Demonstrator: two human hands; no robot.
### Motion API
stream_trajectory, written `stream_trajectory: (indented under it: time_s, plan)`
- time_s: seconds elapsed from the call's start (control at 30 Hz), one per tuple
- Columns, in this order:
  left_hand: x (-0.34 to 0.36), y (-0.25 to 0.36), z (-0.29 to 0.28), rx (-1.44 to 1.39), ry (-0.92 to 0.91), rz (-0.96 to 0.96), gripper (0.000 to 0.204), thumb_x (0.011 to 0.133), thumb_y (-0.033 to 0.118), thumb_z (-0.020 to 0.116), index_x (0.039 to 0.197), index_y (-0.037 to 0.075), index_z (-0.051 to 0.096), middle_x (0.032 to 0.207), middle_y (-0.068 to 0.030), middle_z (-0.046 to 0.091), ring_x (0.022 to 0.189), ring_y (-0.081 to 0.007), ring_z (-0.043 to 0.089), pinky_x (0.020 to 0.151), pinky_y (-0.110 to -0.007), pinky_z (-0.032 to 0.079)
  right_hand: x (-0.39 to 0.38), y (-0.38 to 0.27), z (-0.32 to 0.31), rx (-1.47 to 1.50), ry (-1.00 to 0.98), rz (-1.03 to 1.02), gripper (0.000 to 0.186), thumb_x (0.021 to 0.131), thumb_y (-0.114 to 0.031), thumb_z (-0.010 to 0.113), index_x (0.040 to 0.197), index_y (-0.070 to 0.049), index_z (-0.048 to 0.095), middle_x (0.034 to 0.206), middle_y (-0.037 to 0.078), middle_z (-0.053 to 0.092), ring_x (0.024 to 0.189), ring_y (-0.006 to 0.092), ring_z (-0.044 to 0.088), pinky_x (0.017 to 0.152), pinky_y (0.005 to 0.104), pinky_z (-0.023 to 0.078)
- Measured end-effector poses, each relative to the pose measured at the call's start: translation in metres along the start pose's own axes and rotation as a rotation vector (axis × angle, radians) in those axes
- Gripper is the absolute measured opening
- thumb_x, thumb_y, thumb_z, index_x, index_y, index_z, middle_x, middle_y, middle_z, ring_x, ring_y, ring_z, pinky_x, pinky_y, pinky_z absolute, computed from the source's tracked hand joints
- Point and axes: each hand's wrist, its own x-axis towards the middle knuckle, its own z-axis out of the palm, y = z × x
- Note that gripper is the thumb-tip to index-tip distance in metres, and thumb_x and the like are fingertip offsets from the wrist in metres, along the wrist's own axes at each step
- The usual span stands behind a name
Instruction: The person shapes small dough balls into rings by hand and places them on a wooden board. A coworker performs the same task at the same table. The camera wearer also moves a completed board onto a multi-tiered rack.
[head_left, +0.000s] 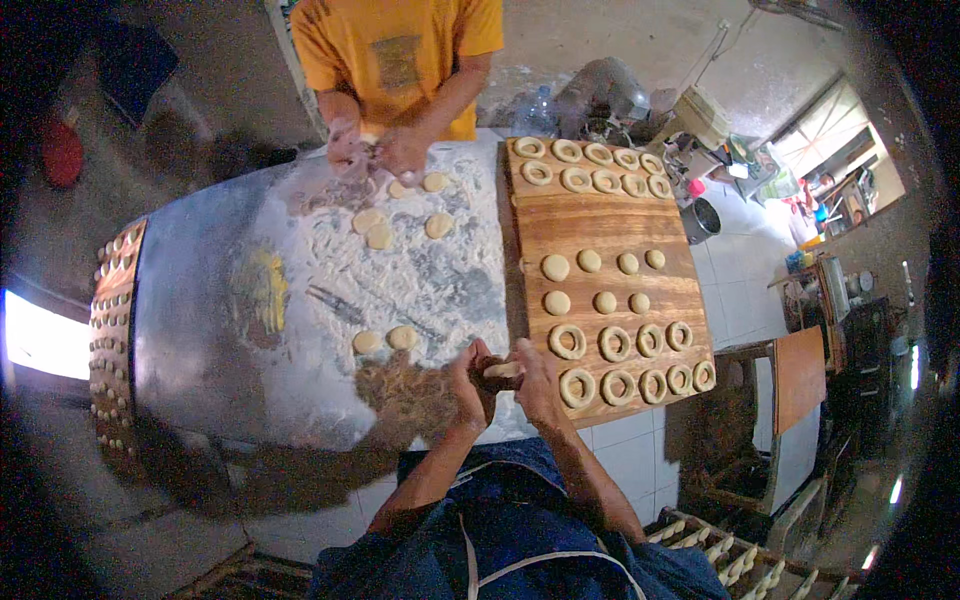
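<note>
"One piece of dough (502, 371) on my feed — what has it?"

"Left hand (474, 385) and right hand (538, 388) grasp it together — I see it above the desk's (195, 310) near edge, just left of the wooden board (610, 222)."

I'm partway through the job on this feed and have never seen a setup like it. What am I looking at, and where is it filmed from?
There is no machine here, only a person's bare left hand and right hand. This single picture comes from a wide fisheye camera on that person's head, looking down, so straight edges bend toward the rim. A piece of dough is held between both hands; its full shape is hidden. The table is partly dusted with flour and bears flat dough rounds. The wooden board on the right carries dough rings and small discs. Another person's hands work across the table.
</note>
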Motion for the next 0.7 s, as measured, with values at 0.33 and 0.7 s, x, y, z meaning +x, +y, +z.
stream_trajectory:
  time_s: [0.33,0.7]
  plan:
    - [0.010,-0.036,0.117,0.191,-0.068,-0.031,0.035,0.102,0.035,0.043,0.097,0.004,0.060,0.087,-0.0113,0.062,0.084,-0.0182,0.061,0.068,-0.031,0.050,0.028,0.054,-0.124,-0.156,0.201,-0.257,0.066,0.105,-0.053,0.033,0.081,0.001,0.063,0.073,0.002,0.056,0.068,0.0144,0.051,0.059,0.0329,0.042]
    - [0.026,-0.142,0.208,1.175,-0.206,0.816,0.041,0.101,0.039,0.040,0.080,0.005,0.049,0.080,-0.0137,0.058,0.077,-0.0296,0.057,0.067,-0.044,0.042,0.010,0.015,-0.264,-0.235,0.044,-0.273,0.046,0.102,-0.036,0.040,0.104,0.004,0.062,0.088,0.025,0.065,0.076,0.0332,0.062,0.069,0.0472,0.046]
